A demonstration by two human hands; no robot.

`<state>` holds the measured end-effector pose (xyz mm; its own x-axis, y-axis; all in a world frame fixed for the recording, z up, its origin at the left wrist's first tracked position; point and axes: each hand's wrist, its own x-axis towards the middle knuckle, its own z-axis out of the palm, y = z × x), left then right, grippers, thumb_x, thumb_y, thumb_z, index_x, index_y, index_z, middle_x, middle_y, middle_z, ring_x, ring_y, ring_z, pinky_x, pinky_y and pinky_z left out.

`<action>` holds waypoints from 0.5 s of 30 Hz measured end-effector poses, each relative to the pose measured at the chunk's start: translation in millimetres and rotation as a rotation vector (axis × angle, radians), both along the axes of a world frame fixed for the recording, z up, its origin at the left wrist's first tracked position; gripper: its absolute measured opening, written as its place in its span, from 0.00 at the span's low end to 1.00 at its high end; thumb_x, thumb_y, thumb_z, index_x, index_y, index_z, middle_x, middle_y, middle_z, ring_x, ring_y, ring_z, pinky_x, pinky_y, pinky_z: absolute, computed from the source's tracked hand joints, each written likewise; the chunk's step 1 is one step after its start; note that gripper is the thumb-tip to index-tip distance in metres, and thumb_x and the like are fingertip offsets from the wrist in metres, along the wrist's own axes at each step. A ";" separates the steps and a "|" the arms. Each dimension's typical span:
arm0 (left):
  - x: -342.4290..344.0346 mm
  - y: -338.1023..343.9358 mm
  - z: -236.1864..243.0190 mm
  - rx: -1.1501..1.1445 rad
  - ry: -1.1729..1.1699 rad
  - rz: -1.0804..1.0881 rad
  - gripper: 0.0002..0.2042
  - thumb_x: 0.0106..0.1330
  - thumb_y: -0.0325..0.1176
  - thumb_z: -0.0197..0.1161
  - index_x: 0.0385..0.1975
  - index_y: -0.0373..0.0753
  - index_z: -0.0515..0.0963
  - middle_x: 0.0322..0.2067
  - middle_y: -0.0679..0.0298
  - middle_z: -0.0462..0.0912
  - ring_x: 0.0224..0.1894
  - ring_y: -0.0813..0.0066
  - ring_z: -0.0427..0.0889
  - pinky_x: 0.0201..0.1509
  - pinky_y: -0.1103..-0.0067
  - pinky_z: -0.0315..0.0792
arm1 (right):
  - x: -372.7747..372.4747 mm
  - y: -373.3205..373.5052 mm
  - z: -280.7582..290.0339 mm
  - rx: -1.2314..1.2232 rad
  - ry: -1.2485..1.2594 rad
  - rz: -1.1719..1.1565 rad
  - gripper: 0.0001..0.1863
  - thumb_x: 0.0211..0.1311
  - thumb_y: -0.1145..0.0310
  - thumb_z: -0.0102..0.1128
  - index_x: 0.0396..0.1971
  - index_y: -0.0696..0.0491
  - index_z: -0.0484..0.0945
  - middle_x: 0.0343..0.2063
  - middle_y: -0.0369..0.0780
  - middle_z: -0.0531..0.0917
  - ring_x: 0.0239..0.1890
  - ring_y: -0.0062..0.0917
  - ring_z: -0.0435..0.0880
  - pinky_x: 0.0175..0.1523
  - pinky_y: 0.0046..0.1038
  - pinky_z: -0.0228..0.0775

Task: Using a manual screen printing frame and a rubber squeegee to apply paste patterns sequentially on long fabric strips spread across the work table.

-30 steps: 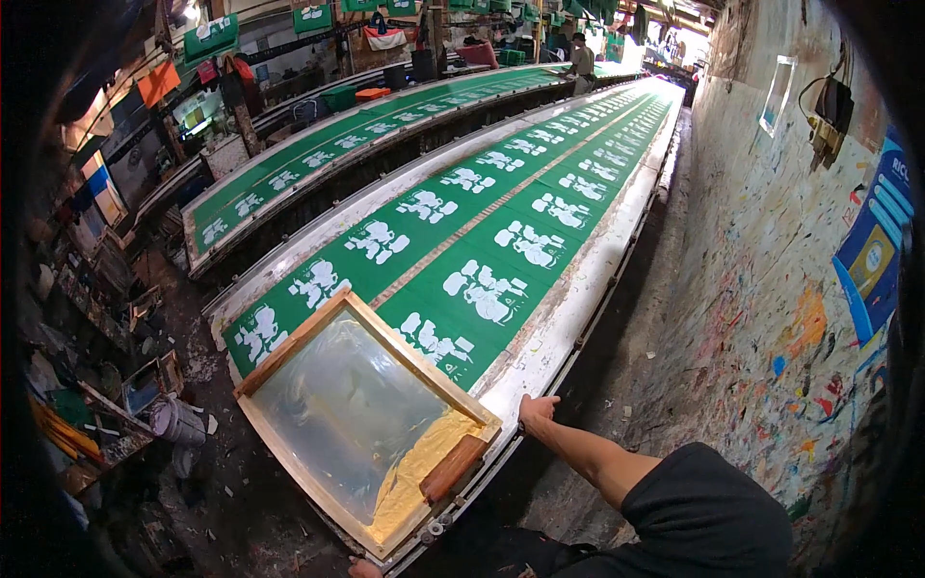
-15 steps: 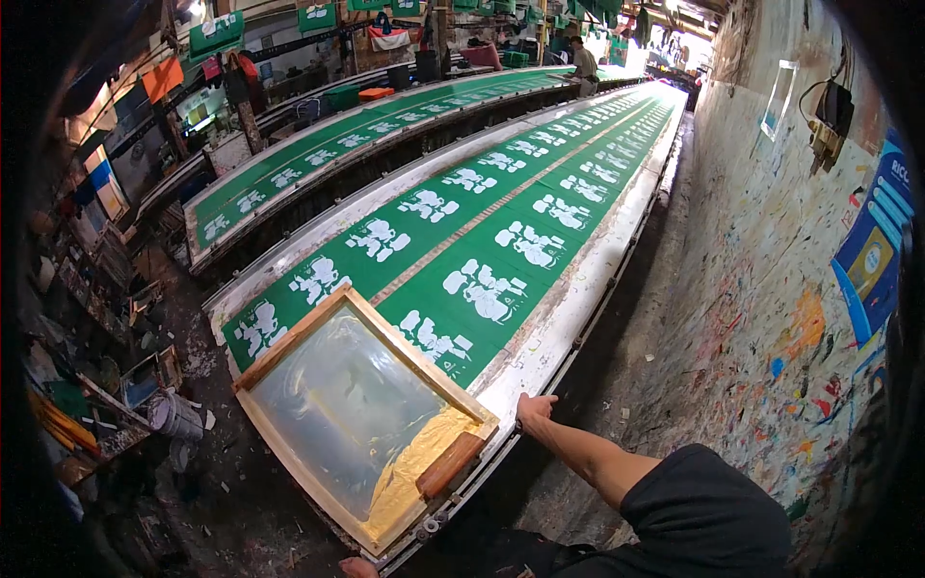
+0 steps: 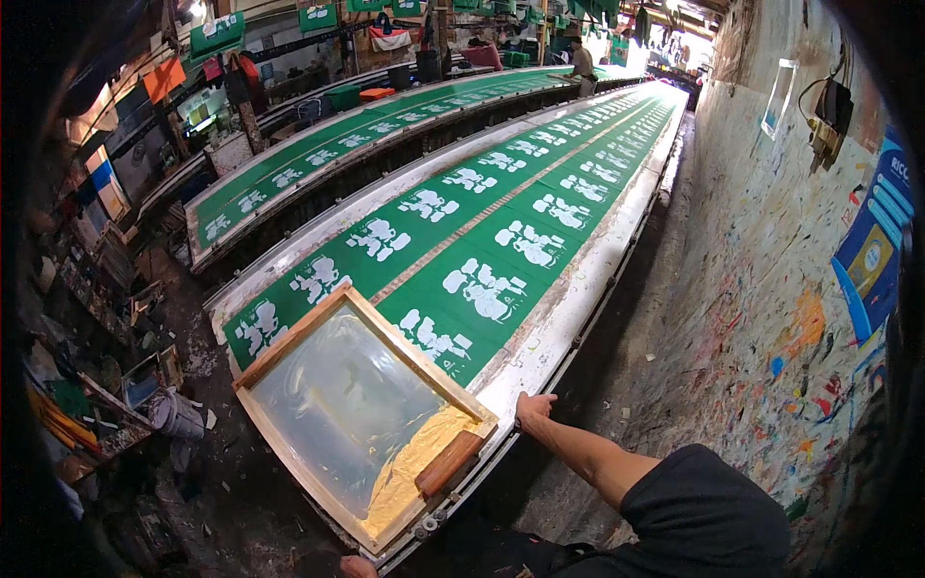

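A wooden-framed printing screen point(image 3: 279, 361) lies at the near end of a long table. Yellow-gold ink point(image 3: 409, 472) is spread along its near right side, and a squeegee with a brown wooden handle point(image 3: 450, 464) rests there. My right hand point(image 3: 536, 408) leans on the table's right edge just beyond the screen, one finger stretched out to the right, nothing seen in it. At the lower edge my left hand point(image 3: 358, 566) is by the screen's near corner, mostly cut off, its fingers unclear. Green cloth point(image 3: 405, 308) with white prints runs along the table.
Another long table point(image 3: 198, 252) with printed green cloth stands at the left, a person point(image 3: 582, 67) at its far side. A paint-splashed wall point(image 3: 752, 318) rises along the right. A white bucket point(image 3: 176, 416) and clutter lie on the left; green cloths point(image 3: 216, 35) hang overhead.
The far person has shifted slightly and stands a little differently. My hands, the screen and the squeegee stay where they were.
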<state>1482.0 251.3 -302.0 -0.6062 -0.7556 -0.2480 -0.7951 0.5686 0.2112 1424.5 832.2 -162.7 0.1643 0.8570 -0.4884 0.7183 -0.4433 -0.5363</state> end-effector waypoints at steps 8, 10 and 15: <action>6.4 -16.8 -20.1 0.098 0.006 -0.136 0.13 0.67 0.38 0.50 0.27 0.39 0.80 0.21 0.59 0.79 0.22 0.61 0.76 0.22 0.65 0.68 | -3.8 -3.3 -0.9 0.006 -0.001 0.013 0.50 0.51 0.58 0.66 0.69 0.61 0.48 0.53 0.56 0.77 0.56 0.48 0.77 0.64 0.42 0.67; 1.7 -11.8 -5.8 0.206 -0.093 -0.151 0.13 0.67 0.37 0.51 0.27 0.38 0.79 0.20 0.59 0.78 0.21 0.63 0.75 0.21 0.65 0.66 | -1.7 -0.4 -1.4 -0.002 -0.011 -0.001 0.50 0.51 0.58 0.66 0.69 0.61 0.47 0.53 0.56 0.77 0.56 0.48 0.77 0.64 0.41 0.67; 3.7 -4.6 1.7 0.195 -0.078 -0.078 0.14 0.66 0.41 0.56 0.27 0.36 0.80 0.20 0.59 0.79 0.24 0.63 0.78 0.24 0.65 0.70 | -1.3 -0.9 -7.9 0.032 -0.043 0.006 0.51 0.51 0.59 0.66 0.69 0.61 0.45 0.53 0.56 0.77 0.56 0.49 0.77 0.63 0.42 0.67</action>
